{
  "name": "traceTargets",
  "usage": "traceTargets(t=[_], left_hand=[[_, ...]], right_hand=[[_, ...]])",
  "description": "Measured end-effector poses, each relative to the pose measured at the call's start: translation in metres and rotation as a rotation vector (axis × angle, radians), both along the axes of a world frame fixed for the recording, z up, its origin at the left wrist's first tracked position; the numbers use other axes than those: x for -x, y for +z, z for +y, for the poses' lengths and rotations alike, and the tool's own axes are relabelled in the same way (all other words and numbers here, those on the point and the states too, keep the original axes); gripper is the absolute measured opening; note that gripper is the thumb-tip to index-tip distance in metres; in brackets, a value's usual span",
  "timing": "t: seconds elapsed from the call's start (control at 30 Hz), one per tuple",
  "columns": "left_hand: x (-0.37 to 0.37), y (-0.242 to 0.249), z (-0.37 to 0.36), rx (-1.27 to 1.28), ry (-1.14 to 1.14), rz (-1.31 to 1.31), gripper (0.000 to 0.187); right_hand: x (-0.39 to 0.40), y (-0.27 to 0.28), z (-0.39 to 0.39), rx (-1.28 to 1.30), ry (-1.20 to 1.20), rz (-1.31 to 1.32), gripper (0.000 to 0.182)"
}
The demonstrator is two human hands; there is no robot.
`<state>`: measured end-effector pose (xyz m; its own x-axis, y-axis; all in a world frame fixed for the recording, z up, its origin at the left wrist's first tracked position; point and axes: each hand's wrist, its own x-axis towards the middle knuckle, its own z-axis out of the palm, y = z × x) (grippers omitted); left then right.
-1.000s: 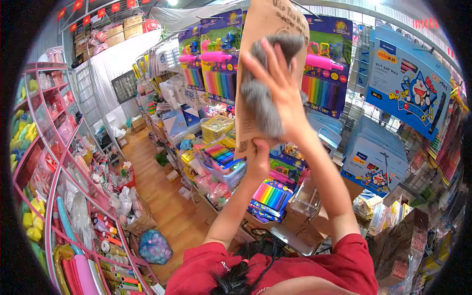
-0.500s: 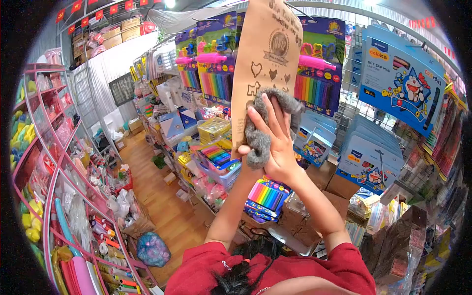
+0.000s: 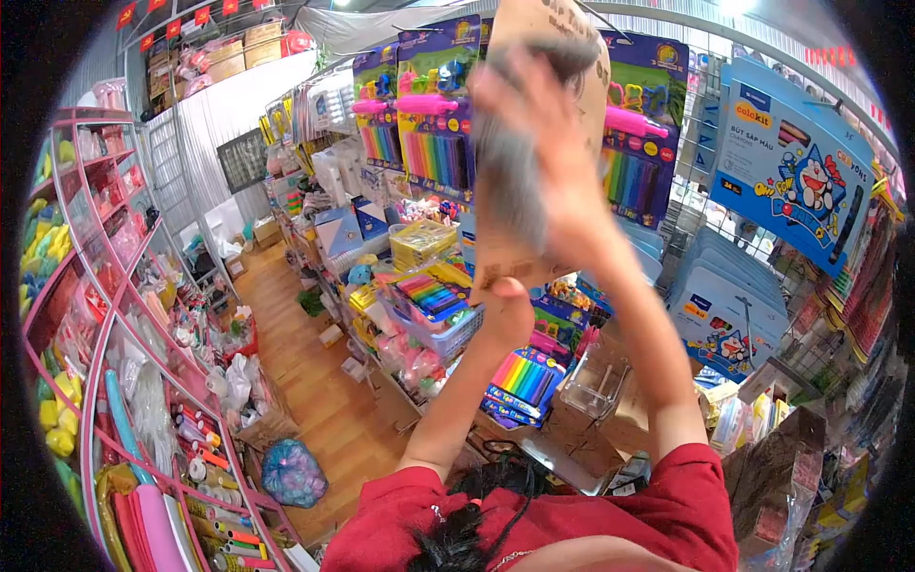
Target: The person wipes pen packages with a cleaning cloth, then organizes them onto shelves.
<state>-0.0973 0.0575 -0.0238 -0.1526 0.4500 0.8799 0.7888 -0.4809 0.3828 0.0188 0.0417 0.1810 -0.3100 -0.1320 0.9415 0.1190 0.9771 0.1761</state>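
Observation:
A tall brown card pack [image 3: 538, 24] with dark printing stands upright in front of me; its upper end runs out of view. My left hand [image 3: 507, 313] grips its lower end, with the thumb on the printed face and the other fingers behind. Against that face my right hand [image 3: 562, 157] holds a crumpled grey cloth [image 3: 515, 191]. Motion smears both the right hand and the cloth. Behind the pack hang modelling clay packs [image 3: 434, 143] with coloured sticks.
Blue crayon packs [image 3: 796, 162] hang on the wire rack at right. Below my arms lie more clay packs [image 3: 522, 381] and a clear plastic box [image 3: 591, 386]. Pink shelves [image 3: 119, 315] line the left, beside a wooden floor [image 3: 286, 315] and a stuffed bag [image 3: 294, 472].
My right hand and the cloth have moved up the pack's face. The left hand, formerly mostly hidden behind the right, now shows at the bottom end. The view has shifted slightly.

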Motion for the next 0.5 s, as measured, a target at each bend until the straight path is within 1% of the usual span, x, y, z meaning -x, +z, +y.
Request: traceTargets(t=[0.07, 0.1, 0.17, 0.2, 0.23, 0.3, 0.33, 0.4, 0.47, 0.5], left_hand=[[-0.006, 0.009, -0.015, -0.092, 0.012, -0.02, 0.039], [-0.008, 0.009, -0.014, -0.136, -0.008, -0.032, 0.039], [-0.009, 0.013, -0.009, -0.226, -0.042, -0.052, 0.041], [-0.009, 0.012, -0.01, -0.261, -0.055, -0.065, 0.042], [-0.01, 0.01, -0.011, -0.291, -0.068, -0.076, 0.044], [-0.026, 0.03, -0.027, -0.187, -0.617, -0.565, 0.046], [-0.034, 0.043, -0.038, -0.174, -0.668, -0.612, 0.047], [-0.052, 0.07, -0.059, -0.151, -0.768, -0.711, 0.048], [-0.044, 0.074, -0.066, -0.076, -0.627, -0.413, 0.046], [-0.04, 0.071, -0.061, -0.083, -0.587, -0.345, 0.047]], right_hand=[[-0.006, -0.05, -0.023, 0.047, 0.039, -0.188, 0.061], [-0.007, -0.056, -0.018, 0.021, 0.017, -0.182, 0.062], [-0.008, -0.061, -0.009, -0.034, -0.021, -0.168, 0.064], [-0.01, -0.047, -0.012, -0.012, 0.0, -0.157, 0.062], [-0.006, -0.03, -0.008, -0.003, -0.028, -0.11, 0.06], [0.006, 0.007, 0.019, -0.026, -0.062, 0.036, 0.054], [0.013, 0.022, 0.033, -0.053, -0.065, 0.134, 0.051], [0.002, 0.055, 0.029, 0.184, -0.083, 0.135, 0.056], [0.003, 0.056, 0.067, 0.2, 0.254, 0.177, 0.051], [0.004, 0.045, 0.087, 0.206, 0.418, 0.199, 0.05]])
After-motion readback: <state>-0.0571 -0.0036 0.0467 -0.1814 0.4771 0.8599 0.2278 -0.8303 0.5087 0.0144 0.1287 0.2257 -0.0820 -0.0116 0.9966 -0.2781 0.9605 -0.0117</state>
